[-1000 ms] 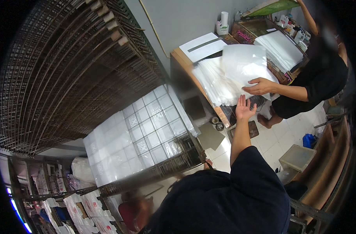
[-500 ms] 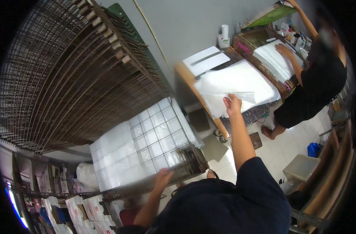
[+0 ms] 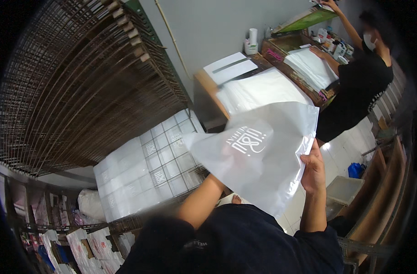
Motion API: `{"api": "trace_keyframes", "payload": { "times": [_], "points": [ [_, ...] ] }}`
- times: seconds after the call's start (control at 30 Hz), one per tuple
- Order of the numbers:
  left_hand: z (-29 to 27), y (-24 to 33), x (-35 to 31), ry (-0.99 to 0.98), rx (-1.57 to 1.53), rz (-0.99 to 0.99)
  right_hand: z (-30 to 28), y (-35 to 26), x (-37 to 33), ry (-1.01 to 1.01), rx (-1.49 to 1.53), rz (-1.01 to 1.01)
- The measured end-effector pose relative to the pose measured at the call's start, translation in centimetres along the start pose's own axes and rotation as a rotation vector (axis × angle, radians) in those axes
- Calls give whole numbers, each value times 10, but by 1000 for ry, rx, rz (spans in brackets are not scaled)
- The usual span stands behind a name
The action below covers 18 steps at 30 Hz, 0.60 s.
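A frosted plastic bag [image 3: 263,157] with white printing hangs in front of me, spread out and slightly bent. My right hand [image 3: 314,168] is closed on the bag's right edge, its thumb on the near face. My left hand [image 3: 217,179] reaches in behind the bag; only its wrist end shows plainly and its fingers are a blur through the plastic. Beyond the bag, a stack of frosted bags [image 3: 263,86] lies on the work table. At left, printed bags [image 3: 126,171] lie on a wire shelf of the drying rack.
Raised wire shelves [image 3: 76,100] lean over the rack at upper left. A co-worker [image 3: 361,86] in black holds up a green-faced screen frame [image 3: 306,19], one hand on another stack of sheets [image 3: 311,68]. Wooden boards [image 3: 377,182] and a clear bin [image 3: 345,189] stand at right.
The sheet lifted at the table stack is now up before me as a bag. My right hand came back toward me; my left hand rose from beside the rack to behind the bag.
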<state>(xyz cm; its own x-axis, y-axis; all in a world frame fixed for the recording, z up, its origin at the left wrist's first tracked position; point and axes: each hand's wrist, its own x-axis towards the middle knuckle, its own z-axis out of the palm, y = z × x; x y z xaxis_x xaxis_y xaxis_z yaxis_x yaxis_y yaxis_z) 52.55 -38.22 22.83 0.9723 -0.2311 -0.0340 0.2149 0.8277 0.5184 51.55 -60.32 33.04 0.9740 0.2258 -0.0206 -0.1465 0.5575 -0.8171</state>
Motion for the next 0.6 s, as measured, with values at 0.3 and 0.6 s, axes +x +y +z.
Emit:
{"api": "trace_keyframes", "payload": {
  "times": [0.3,0.6],
  "points": [
    [10,30,-43,14,-88,286,-21,-3,-11,14,-44,-7],
    [5,58,-87,45,-74,427,2,9,11,-99,-87,24]
  ]
}}
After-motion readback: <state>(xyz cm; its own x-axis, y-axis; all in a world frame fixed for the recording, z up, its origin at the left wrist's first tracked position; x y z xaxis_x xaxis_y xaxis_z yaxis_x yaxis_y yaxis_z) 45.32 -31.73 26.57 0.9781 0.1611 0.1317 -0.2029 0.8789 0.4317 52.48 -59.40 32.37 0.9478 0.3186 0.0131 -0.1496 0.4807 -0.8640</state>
